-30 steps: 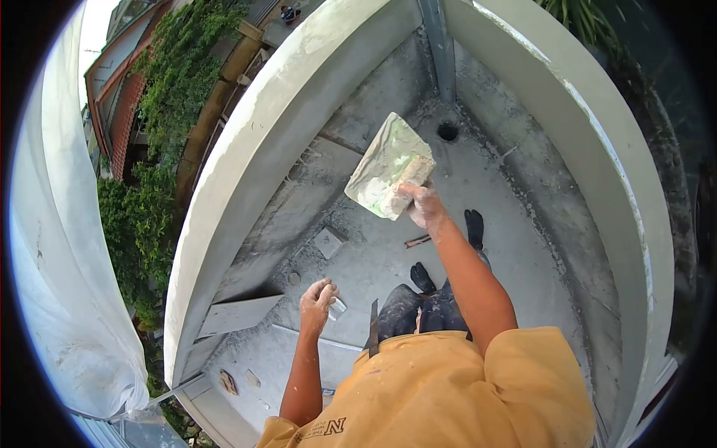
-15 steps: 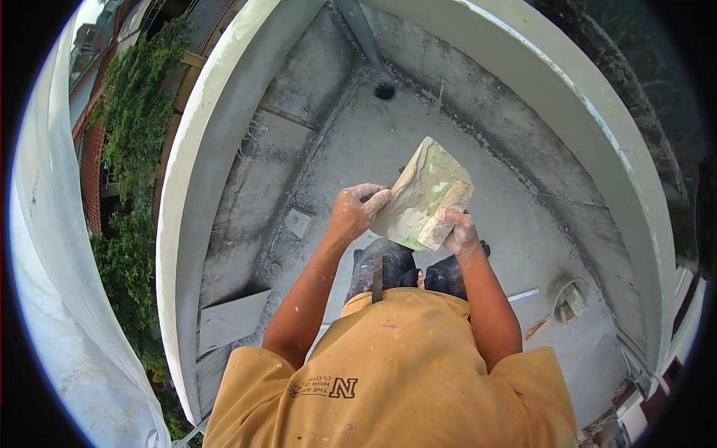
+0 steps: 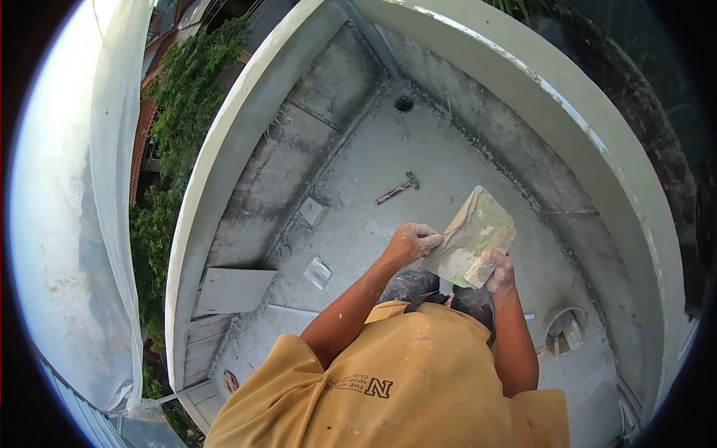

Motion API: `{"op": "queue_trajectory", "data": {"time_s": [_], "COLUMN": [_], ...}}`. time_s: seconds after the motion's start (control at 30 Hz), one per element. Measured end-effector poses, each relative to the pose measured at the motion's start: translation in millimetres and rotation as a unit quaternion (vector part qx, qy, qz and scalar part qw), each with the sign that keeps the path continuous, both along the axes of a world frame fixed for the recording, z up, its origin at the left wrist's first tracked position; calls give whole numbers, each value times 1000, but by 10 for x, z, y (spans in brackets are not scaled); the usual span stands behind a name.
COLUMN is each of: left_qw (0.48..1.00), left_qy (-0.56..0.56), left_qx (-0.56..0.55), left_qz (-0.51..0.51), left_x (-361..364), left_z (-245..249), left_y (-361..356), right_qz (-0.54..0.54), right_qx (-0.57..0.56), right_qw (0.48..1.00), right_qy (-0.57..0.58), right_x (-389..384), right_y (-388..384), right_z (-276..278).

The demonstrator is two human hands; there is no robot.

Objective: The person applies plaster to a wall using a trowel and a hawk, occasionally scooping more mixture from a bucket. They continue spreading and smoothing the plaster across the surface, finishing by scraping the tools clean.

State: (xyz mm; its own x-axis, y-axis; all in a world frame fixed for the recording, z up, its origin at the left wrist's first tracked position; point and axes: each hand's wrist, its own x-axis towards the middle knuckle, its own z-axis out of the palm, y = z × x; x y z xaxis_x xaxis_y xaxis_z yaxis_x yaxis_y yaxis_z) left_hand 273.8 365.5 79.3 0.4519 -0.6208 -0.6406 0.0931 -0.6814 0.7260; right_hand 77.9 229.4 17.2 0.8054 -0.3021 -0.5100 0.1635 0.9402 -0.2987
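In the head view, a flat board [image 3: 463,237] smeared with cream-coloured paste, pale green showing through, is held tilted in front of my knees. A thick, paste-covered strip [image 3: 489,255] runs along its right side. My right hand [image 3: 501,272] is closed round the lower right edge, with the thumb over the strip. My left hand [image 3: 414,244] is closed at the board's left edge, thumb and fingers pinched together there. Whitish paste coats the fingers of both hands. The board's underside and the fingers beneath it are hidden.
On the grey floor lie a hammer [image 3: 398,188], a square plate [image 3: 313,210] and a pale flat packet [image 3: 318,273]. A round basin [image 3: 565,331] stands at the right. A panel [image 3: 235,291] leans at the left wall. The curved parapet [image 3: 626,160] encloses the floor; a drain hole [image 3: 404,104] lies ahead.
My view has swung, so the hands and board appear farther right and lower. The hammer, hidden behind the board before, now shows. Both hands keep their hold.
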Motion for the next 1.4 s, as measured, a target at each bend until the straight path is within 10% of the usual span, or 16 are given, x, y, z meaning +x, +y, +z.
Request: {"op": "queue_trajectory", "data": {"time_s": [0.33, 0.47, 0.63, 0.7, 0.73, 0.83, 1.03, 1.13, 1.27, 1.4], "left_qw": [987, 902, 941, 829, 782, 855, 804, 814, 854, 867], "left_qy": [81, 412, 110, -76, -103, 81, 405, 321, -95, -104], "left_qx": [62, -70, 297, 137, 73, 218, 384, 407, 212, 0], "left_qz": [-128, 113, 116, -537, -610, -463, -204, -262, -465, -487], "left_x": [-163, -51, -338, -264, -307, -291, -185, -741, -2282, -3357], "left_z": [-132, -844, -1969, -1973, -1942, -1623, -535, -90, 524, 871], "left_y": [151, 586, 1452, 1638, 1715, 1568, 220, -1042, -2520, -3603], "right_qz": [-142, -231, -348, -383, -401, -463, -580, -625, -690, -736], "right_qx": [9, 16, 14, 20, 13, 27, 6, -6, -22, -28], "right_qw": [990, 973, 937, 923, 916, 884, 813, 780, 723, 676], "right_qy": [-23, 0, -6, -14, -18, -47, -55, -47, -28, -4], "right_x": [-801, -1148, -1607, -1823, -1935, -2300, -3262, -3783, -4364, -4616], "right_y": [209, 184, 195, 142, 102, -81, -616, -809, -1000, -960], "right_z": [-3, -75, -251, -191, -144, -214, -395, -516, -493, -562]}}
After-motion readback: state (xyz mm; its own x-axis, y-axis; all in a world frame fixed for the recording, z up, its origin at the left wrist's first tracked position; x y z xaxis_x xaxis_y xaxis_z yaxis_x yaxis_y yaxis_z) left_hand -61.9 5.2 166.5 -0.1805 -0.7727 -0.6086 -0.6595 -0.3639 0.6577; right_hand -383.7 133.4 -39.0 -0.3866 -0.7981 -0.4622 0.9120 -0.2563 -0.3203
